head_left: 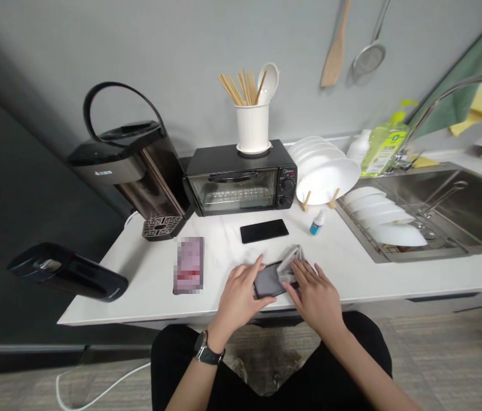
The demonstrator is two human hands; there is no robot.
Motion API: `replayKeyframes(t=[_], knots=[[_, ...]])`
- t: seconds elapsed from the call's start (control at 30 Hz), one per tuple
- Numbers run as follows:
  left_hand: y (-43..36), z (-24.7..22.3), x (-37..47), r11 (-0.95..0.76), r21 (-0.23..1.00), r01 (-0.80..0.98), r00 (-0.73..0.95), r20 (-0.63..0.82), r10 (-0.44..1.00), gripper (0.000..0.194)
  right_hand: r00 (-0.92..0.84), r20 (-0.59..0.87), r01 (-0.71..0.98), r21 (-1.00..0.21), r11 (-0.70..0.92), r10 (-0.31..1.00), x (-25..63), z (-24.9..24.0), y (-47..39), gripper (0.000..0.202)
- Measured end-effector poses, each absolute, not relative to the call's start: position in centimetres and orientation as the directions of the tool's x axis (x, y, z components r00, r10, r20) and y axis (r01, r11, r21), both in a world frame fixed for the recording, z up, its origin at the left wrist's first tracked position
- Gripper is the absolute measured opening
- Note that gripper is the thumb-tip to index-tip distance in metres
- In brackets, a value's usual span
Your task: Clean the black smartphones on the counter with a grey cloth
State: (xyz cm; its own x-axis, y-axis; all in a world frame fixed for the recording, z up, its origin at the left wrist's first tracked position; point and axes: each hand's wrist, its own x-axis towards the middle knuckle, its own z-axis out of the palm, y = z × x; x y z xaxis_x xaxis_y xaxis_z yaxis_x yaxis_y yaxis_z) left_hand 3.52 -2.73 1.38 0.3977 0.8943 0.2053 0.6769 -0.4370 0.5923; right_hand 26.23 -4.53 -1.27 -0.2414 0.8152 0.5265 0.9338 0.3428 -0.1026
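Observation:
A dark, flat phone-like device [267,281] lies on the white countertop close to its front edge. My left hand [239,295], wearing a wristwatch, grips the device's left end between thumb and fingers. With its fingers bent over a crumpled grey cloth [288,264], my right hand [318,297] presses it on the device's right part. The device's right end is hidden under cloth and hand. Just beyond lies a black phone [264,230]. A small white bottle with a blue label [317,222] stands to its right.
A blurred pink item [189,265] and a dark flask [69,273] are on the left. Behind stand a drink dispenser [138,171], a toaster oven [241,180] under a utensil cup [252,127], and racked white plates [326,177]. The sink [458,248] is at right.

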Motion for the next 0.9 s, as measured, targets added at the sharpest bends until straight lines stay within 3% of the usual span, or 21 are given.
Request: replayKeyframes(t=[0.13,0.33,0.43,0.63,0.8,0.9], knots=[[-2.6,1.1,3.3,-0.462,0.575,0.676,0.422,0.213,0.881,0.108,-0.224,0.503,0.925,-0.160,0.345,0.835,22.1,-1.1,-4.5,0.054],[-2.8,0.6,3.1,-0.468,0.524,0.712,0.426,0.208,0.881,0.102,-0.465,0.419,0.722,-0.331,0.608,0.780,22.2,-0.4,-6.9,0.037],[-3.0,0.6,3.2,-0.473,0.526,0.707,0.420,0.226,0.879,0.106,-0.478,0.407,0.738,-0.295,0.607,0.779,25.8,-0.1,-7.1,0.033],[-3.0,1.0,3.3,-0.482,0.572,0.664,0.424,0.243,0.872,0.105,-0.332,0.497,0.894,-0.107,0.436,0.802,29.8,-0.7,-5.9,0.039],[-2.8,1.2,3.1,-0.501,0.582,0.641,0.462,0.229,0.857,0.104,-0.249,0.510,0.908,-0.174,0.381,0.824,24.3,-1.1,-5.5,0.051],[-2.7,1.1,2.8,-0.499,0.564,0.658,0.471,0.208,0.857,0.099,-0.341,0.477,0.819,-0.272,0.505,0.810,21.1,-0.7,-6.2,0.045]])
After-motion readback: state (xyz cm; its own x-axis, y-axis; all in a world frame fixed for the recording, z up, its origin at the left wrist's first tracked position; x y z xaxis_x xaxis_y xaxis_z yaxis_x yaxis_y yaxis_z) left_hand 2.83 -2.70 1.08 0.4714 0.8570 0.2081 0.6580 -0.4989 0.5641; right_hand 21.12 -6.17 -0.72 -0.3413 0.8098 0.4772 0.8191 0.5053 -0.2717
